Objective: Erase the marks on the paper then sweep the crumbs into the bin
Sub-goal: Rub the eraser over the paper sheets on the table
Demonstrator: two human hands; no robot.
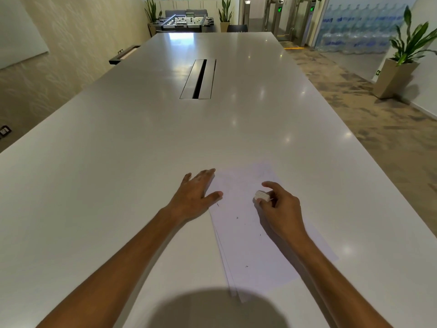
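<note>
A thin stack of white paper [246, 235] lies on the white table [118, 185] in front of me, slightly skewed. My left hand [196, 192] rests flat with fingers spread on the paper's left edge. My right hand [279, 209] grips a white eraser [262, 196] between thumb and fingers, over the upper middle of the sheet. A few small dark crumbs [237, 218] and a short dark mark [217, 204] dot the paper. Faint grey traces show near the sheet's far end. No bin is in view.
A cable slot [198, 79] with a metal lid sits in the table's middle, far ahead. Potted plants [402, 67] stand on the carpeted floor to the right. A foosball table [186, 21] stands beyond the far end.
</note>
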